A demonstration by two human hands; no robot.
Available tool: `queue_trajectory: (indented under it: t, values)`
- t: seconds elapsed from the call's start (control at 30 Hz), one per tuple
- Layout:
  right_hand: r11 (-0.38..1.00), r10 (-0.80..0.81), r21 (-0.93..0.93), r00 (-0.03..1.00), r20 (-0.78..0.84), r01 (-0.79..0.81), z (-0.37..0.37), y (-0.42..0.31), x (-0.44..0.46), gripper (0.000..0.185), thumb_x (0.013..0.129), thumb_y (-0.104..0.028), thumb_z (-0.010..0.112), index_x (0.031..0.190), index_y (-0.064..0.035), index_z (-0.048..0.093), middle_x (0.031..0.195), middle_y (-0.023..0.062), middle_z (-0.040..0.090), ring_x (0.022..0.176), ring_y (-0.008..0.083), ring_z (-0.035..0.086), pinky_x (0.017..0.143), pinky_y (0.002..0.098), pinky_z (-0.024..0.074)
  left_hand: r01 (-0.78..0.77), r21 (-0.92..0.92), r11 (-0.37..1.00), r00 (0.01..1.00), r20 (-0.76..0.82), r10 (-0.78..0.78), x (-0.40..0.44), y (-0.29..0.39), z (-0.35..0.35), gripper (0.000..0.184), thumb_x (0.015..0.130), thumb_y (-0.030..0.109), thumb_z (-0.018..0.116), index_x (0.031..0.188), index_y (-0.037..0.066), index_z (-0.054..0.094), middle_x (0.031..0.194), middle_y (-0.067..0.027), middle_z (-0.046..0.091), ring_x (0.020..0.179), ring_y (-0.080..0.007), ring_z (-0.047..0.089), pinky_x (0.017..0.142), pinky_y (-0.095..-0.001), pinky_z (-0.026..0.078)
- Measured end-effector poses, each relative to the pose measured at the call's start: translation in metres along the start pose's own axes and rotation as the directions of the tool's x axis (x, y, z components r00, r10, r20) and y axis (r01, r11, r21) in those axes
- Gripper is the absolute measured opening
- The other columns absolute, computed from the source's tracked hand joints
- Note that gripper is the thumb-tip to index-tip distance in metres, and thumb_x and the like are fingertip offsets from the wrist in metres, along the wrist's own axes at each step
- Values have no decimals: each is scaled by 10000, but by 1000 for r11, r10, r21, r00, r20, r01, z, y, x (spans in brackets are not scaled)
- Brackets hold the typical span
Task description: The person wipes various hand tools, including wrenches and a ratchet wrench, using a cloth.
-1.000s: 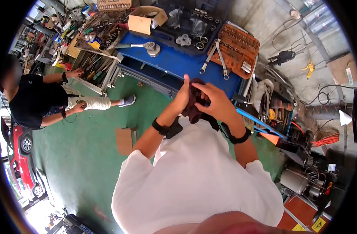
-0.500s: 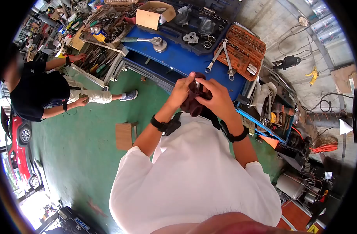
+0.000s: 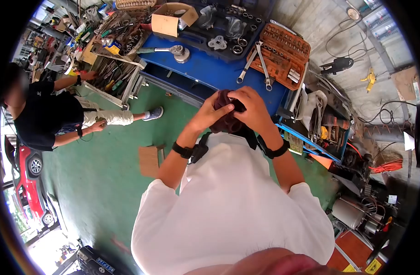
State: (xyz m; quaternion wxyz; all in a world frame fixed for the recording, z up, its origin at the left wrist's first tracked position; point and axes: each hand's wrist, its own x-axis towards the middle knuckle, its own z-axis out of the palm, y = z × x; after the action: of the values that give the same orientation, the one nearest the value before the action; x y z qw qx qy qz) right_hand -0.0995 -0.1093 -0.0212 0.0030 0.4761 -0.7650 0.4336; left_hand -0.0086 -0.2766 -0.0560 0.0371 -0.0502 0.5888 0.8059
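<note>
Left hand (image 3: 207,112) has just laid its thumb, upright a moment ago, across the maroon cloth (image 3: 225,124); right hand (image 3: 253,109) curls on the other side. So grip's two-handed, cloth bunched between palms, by the table's (image 3: 203,71) near edge. Fabric's my guess.

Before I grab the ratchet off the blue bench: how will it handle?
The ratchet looks metallic, so likely stiff and heavy for its size. Its bulky round head sits at one end, so it probably feels head-heavy. The long handle should keep it from rolling far if pushed, though it might pivot.
</note>
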Motion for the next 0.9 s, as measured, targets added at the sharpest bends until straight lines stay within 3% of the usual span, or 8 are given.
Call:
queue_trajectory:
  t: [0.13, 0.17, 0.27, 0.6, 0.67, 0.73, 0.87, 0.9]
  values:
    - [974, 70, 207, 992, 109, -91, -25, 8, 1, 405, 726, -77, 759, 1108, -53, 626, 1000, 138, 630, 928, 352, 630, 823, 392, 513, -26, 223, 974, 991, -121, 54, 9, 0, 12, 387, 877, 128, 768, 1194, -14, 598, 1086, -38, 657, 1007, -103, 592, 888, -286, 505]
    - [973, 38, 223, 990, 133, -68, -31, 14, 2, 372, 764, -90, 745, 1110, -34, 622, 1011, 156, 643, 925, 351, 650, 827, 395, 524, -38, 57, 998, 990, -133, 45, 11, 2, 19, 405, 830, 103, 809, 1164, -14, 613, 1050, -44, 671, 973, -105, 607, 877, -288, 516]
    - [934, -12, 355, 989, 147, -41, -36, 25, 4, 313, 801, -85, 730, 1097, -35, 642, 1020, 146, 671, 938, 303, 680, 815, 354, 533, -25, 107, 994, 986, -161, 42, 20, -5, 21, 420, 809, 73, 811, 1154, -11, 588, 1035, -47, 661, 951, -119, 614, 865, -289, 520]
    - [918, 156, 314, 948, 278, -243, -80, 49, -11, 303, 821, -165, 788, 1032, -5, 642, 839, 109, 666, 743, 248, 654, 698, 338, 522, -14, 516, 857, 992, -99, 75, 37, -2, 59, 491, 812, 26, 755, 1253, 33, 540, 1016, -78, 661, 926, -182, 636, 847, -301, 510]
    - [830, 226, 409, 899, 375, -379, -87, 51, -15, 319, 810, -169, 803, 1030, -5, 640, 776, 107, 640, 674, 230, 617, 652, 335, 505, -67, 501, 863, 992, -56, 110, 41, 0, 66, 539, 820, 26, 745, 1302, 53, 506, 1005, -83, 653, 901, -204, 635, 842, -313, 513]
    - [842, 190, 429, 925, 329, -325, -87, 60, -21, 324, 795, -165, 817, 1026, -11, 650, 750, 99, 631, 646, 206, 609, 619, 329, 492, -66, 316, 947, 998, 15, 65, 40, -5, 66, 571, 831, 60, 744, 1334, 53, 474, 981, -71, 640, 876, -200, 628, 835, -316, 518]
    - [885, 133, 397, 949, 287, -244, -90, 72, -33, 306, 783, -157, 828, 995, -9, 664, 766, 88, 626, 657, 178, 599, 618, 327, 478, -64, 319, 946, 998, 46, 52, 45, -6, 81, 498, 894, 136, 707, 1324, 46, 472, 966, -67, 620, 853, -174, 616, 815, -315, 519]
    - [867, 146, 428, 951, 273, -256, -91, 76, -35, 298, 781, -153, 831, 980, -6, 666, 776, 83, 623, 675, 172, 599, 630, 323, 476, 127, 278, 952, 986, 71, -153, 45, 10, 90, 565, 899, 60, 667, 1402, 44, 409, 1132, -77, 573, 1044, -170, 552, 933, -313, 458]
